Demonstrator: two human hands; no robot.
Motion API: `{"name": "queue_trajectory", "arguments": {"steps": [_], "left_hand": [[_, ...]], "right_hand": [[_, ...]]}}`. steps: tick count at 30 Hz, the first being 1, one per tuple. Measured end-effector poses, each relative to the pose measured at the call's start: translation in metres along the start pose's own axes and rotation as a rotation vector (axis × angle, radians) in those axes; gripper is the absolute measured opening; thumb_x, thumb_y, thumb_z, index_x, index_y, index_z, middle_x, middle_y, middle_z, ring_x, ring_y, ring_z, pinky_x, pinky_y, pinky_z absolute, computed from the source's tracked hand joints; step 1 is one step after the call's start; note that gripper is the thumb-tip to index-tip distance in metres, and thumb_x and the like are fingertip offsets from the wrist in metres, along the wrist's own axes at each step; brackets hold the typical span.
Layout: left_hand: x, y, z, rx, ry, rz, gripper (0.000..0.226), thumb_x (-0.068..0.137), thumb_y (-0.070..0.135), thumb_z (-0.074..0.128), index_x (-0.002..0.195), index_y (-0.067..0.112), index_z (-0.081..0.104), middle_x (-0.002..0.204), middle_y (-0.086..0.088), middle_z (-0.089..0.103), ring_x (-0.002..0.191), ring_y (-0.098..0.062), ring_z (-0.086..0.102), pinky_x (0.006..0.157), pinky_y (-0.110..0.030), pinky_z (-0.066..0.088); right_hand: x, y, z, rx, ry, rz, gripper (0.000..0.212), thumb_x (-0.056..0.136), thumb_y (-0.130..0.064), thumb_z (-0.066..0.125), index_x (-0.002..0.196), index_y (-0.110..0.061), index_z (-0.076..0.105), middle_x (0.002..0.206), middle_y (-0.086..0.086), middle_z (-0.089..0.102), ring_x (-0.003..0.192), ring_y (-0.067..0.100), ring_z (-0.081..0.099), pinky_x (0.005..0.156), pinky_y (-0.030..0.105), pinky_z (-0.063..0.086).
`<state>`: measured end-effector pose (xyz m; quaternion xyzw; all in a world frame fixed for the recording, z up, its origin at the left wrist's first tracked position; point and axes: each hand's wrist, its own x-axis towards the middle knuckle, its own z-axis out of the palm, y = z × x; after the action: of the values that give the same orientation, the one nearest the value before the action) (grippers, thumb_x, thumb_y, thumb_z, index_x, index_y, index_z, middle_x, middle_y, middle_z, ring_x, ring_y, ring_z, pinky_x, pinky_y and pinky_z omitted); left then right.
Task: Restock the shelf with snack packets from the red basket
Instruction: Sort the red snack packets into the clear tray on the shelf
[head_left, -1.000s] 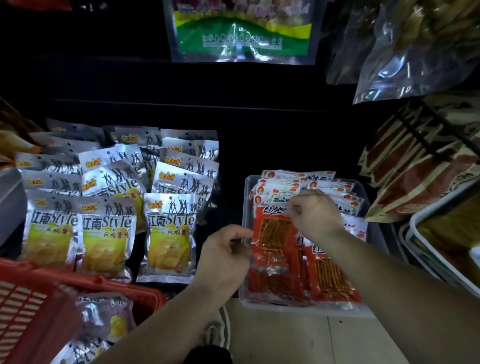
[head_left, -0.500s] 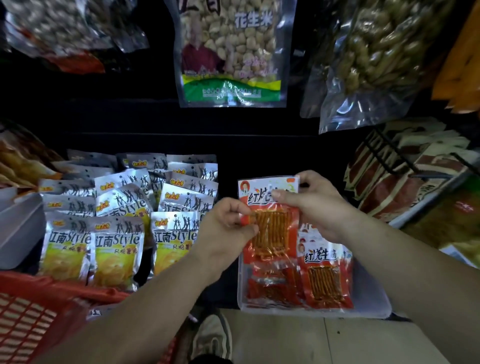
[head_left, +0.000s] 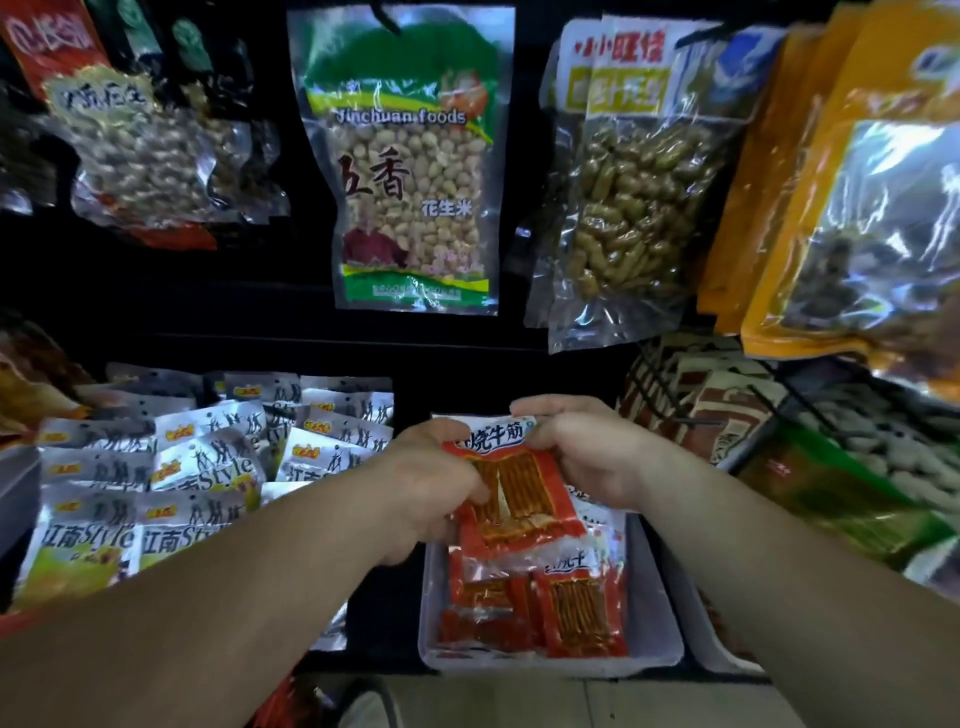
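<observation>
Both hands hold a stack of red snack packets (head_left: 519, 493) above a clear plastic tray (head_left: 660, 618) on the low shelf. My left hand (head_left: 431, 483) grips the stack's left edge. My right hand (head_left: 582, 447) pinches its top right corner. More red packets (head_left: 576, 608) lie flat in the tray below. The red basket (head_left: 291, 701) shows only as a sliver at the bottom, under my left forearm.
Silver and yellow snack packets (head_left: 197, 483) fill the shelf to the left. Bags of peanuts (head_left: 415, 192) and other nuts (head_left: 634, 202) hang above. Orange bags (head_left: 857, 208) hang at right, with wire racks (head_left: 727, 415) of packets below them.
The stack of red packets has been lifted out of the tray by both hands. The view has tilted up, so the hanging bags show more and the basket has dropped almost out of view.
</observation>
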<state>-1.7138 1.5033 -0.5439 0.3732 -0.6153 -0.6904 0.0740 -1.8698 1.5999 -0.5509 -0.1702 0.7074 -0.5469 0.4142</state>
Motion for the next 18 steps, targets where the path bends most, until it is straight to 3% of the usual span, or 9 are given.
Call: {"name": "queue_trajectory", "arguments": {"steps": [3,6,9,11,15,18], "left_hand": [[-0.005,0.0,0.004,-0.148,0.044,0.119,0.058,0.086,-0.008,0.076,0.13,0.026,0.06,0.11,-0.009,0.075,0.089,-0.028,0.077,0.069,-0.041,0.064],[-0.011,0.001,-0.002,-0.265,0.023,0.178,0.039,0.088,0.008,0.08,0.122,0.023,0.068,0.105,-0.011,0.078,0.086,-0.027,0.079,0.071,-0.039,0.064],[-0.014,-0.001,-0.015,-0.274,-0.163,0.143,0.049,0.082,0.001,0.081,0.125,0.019,0.066,0.108,-0.007,0.079,0.093,-0.032,0.078,0.064,-0.037,0.065],[-0.014,-0.004,-0.02,-0.226,-0.181,0.163,0.058,0.08,-0.006,0.08,0.129,0.019,0.062,0.109,-0.002,0.078,0.096,-0.03,0.078,0.061,-0.03,0.063],[-0.01,-0.004,-0.025,-0.257,-0.124,0.207,0.062,0.08,-0.009,0.079,0.132,0.022,0.062,0.116,-0.002,0.075,0.097,-0.028,0.077,0.064,-0.029,0.063],[-0.012,-0.003,-0.026,-0.207,-0.194,0.222,0.069,0.079,-0.007,0.082,0.134,0.027,0.06,0.121,0.004,0.073,0.104,-0.027,0.075,0.071,-0.036,0.063]], "right_hand": [[-0.005,-0.005,-0.005,0.039,0.031,0.017,0.041,0.096,0.015,0.052,0.115,-0.015,0.071,0.115,0.024,0.072,0.102,0.037,0.072,0.097,0.054,0.058],[-0.007,-0.009,-0.007,0.063,0.118,0.028,0.039,0.094,0.017,0.053,0.114,-0.012,0.07,0.119,0.031,0.069,0.094,0.038,0.068,0.096,0.059,0.057],[-0.01,-0.013,-0.011,0.091,0.097,0.033,0.04,0.096,0.013,0.057,0.126,-0.011,0.066,0.118,0.027,0.07,0.083,0.033,0.072,0.078,0.049,0.065],[-0.015,-0.018,-0.014,0.077,-0.035,0.058,0.041,0.096,0.003,0.067,0.131,-0.017,0.064,0.121,0.021,0.071,0.086,0.028,0.077,0.071,0.043,0.065],[-0.02,-0.021,-0.021,0.024,-0.263,0.093,0.06,0.089,0.004,0.076,0.141,-0.021,0.058,0.128,0.015,0.072,0.115,0.033,0.072,0.093,0.049,0.062],[-0.019,-0.019,-0.016,0.001,-0.219,0.029,0.069,0.087,0.012,0.073,0.146,-0.018,0.054,0.124,0.011,0.075,0.117,0.031,0.07,0.093,0.046,0.062]]}}
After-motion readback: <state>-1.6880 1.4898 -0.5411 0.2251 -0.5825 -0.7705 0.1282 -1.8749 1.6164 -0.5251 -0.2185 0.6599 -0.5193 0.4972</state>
